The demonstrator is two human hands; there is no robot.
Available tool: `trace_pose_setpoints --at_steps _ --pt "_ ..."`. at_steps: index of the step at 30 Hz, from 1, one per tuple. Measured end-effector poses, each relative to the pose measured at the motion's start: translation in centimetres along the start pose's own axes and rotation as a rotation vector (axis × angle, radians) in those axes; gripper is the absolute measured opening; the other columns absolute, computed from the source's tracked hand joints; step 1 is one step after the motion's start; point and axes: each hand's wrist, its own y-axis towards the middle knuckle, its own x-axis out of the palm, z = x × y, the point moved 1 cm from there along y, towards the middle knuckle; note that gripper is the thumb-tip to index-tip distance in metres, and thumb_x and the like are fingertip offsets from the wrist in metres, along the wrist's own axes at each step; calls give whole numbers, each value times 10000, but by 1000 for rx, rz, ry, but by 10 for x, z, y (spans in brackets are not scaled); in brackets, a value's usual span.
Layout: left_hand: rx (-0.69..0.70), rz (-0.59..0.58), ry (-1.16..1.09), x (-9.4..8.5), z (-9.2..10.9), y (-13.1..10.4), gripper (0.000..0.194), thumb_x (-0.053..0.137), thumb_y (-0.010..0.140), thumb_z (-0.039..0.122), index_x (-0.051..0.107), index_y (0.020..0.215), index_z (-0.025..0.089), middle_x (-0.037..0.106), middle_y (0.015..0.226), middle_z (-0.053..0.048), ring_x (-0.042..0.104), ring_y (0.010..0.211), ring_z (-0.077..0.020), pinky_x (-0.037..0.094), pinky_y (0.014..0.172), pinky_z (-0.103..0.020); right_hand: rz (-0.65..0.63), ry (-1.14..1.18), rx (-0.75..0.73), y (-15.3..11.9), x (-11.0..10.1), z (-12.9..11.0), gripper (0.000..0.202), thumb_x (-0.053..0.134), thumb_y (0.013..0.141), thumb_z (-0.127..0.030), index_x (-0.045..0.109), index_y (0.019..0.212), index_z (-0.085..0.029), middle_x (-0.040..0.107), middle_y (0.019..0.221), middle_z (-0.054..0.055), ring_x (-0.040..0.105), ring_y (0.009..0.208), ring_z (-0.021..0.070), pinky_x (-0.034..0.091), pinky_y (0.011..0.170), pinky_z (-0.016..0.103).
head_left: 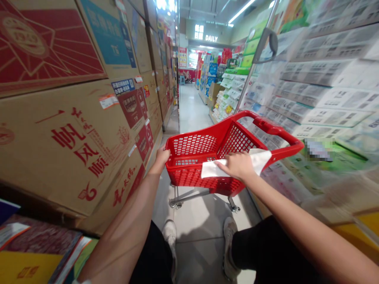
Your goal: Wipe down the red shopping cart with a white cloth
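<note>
A red plastic shopping cart (194,138) stands sideways before me on a metal wheeled frame. My left hand (162,156) grips the rim at the basket's left end, fingers wrapped over the edge. On the near side rim, my right hand (239,163) presses a white cloth (259,157) against the red plastic, its fingers over the edge. Part of the cloth hangs over the outer wall. The cart's push handle (287,148) points to the right. The basket's mesh floor shows, with nothing lying on it.
Stacked cardboard cartons (74,150) wall the left side. White packaged goods (322,90) pile up on the right, beside a metal pole with a grey handle (266,45). A tiled aisle (192,106) runs ahead between shelves. My shoes (170,232) are just behind the cart's wheels.
</note>
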Motion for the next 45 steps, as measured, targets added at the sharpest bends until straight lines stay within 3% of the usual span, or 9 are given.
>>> trace_pose_setpoints --at_steps 6,10,14,22,25,29,38,41,45 --pt "17 56 98 6 0 1 535 557 636 140 702 1150 172 644 613 8 508 470 -111 368 449 -202 5 271 -174 34 1 -131 857 206 908 -829 735 1035 -168 749 944 150 686 895 291 412 850 381" --pt "31 42 110 4 -2 6 503 584 648 171 705 1136 162 673 653 -9 567 531 -136 437 499 -224 69 329 -266 41 -2 -178 757 276 947 -765 720 1083 -168 748 997 146 677 918 281 406 874 383" --pt "30 -13 96 -2 -1 9 554 592 632 174 690 1176 148 717 738 -30 628 615 -159 503 568 -245 78 313 -296 37 3 -155 683 279 983 -705 710 1064 -182 747 1018 130 675 927 276 398 864 370" --pt "25 -52 101 -11 2 13 613 592 632 162 666 1240 159 726 801 -41 623 601 -134 477 523 -210 110 -4 -44 2 9 20 598 318 1007 -597 698 925 -143 740 967 161 658 936 282 346 853 368" --pt "9 -26 131 -6 3 12 578 610 661 173 672 1236 161 710 755 -33 596 566 -123 474 535 -219 116 -81 67 -5 5 52 647 297 1004 -602 721 864 -133 742 911 175 666 909 295 345 835 379" --pt "-7 34 209 5 3 8 537 607 672 159 687 1203 155 667 651 -19 573 524 -136 453 531 -237 81 -61 203 1 6 21 770 269 982 -677 764 815 -110 736 806 201 685 826 303 352 858 410" --pt "27 73 322 17 9 3 464 581 649 149 723 1091 161 682 640 -29 630 610 -183 460 551 -240 74 306 52 31 3 -153 649 341 993 -619 757 937 -123 749 870 186 695 839 279 394 890 414" --pt "22 51 337 12 11 5 462 565 645 151 728 1077 153 628 562 -5 573 515 -159 422 502 -235 86 331 -51 32 -1 -164 609 355 993 -620 740 976 -148 754 894 157 695 846 266 410 873 390" --pt "6 25 323 1 10 10 566 554 644 165 694 1191 151 601 547 10 530 451 -138 386 456 -221 39 262 -48 25 0 -122 682 334 971 -686 752 965 -148 755 879 162 704 863 285 419 854 381"
